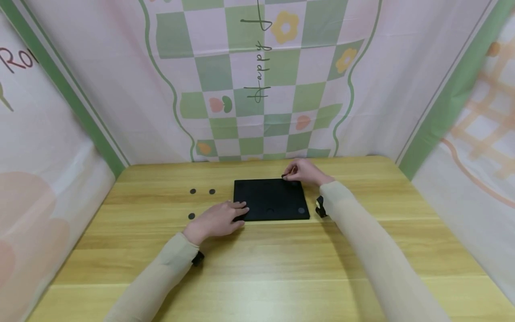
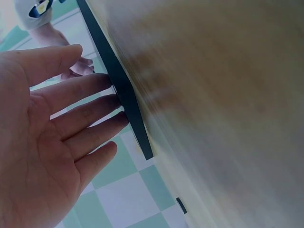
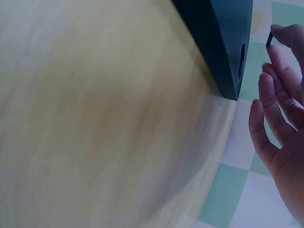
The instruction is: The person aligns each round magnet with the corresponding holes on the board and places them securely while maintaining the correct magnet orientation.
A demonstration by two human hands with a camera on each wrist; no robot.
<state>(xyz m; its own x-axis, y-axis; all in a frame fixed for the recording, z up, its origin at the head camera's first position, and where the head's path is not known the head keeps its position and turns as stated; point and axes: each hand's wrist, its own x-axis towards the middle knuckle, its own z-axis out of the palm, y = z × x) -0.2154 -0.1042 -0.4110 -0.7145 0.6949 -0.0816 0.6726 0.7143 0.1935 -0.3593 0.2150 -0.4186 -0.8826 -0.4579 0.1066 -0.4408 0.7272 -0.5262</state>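
Note:
A flat black rectangular board (image 1: 269,197) lies on the table, with a round grey disc (image 1: 301,210) at its near right corner. My left hand (image 1: 219,219) touches the near left corner of the board, and in the left wrist view its fingers (image 2: 90,107) reach the board's edge (image 2: 126,90) fairly straight. Above the far right edge, my right hand (image 1: 305,171) pinches a small dark disc (image 3: 270,39) between thumb and forefinger. In the right wrist view a dark round spot (image 3: 242,61) shows on the board. The other fingers of that hand are loosely bent.
Left of the board, two dark discs (image 1: 193,191) (image 1: 212,191) lie side by side on the wooden table (image 1: 257,277), and a third disc (image 1: 191,216) lies nearer. Behind the table hangs a checked curtain (image 1: 249,80); more printed cloth (image 1: 462,134) closes both sides.

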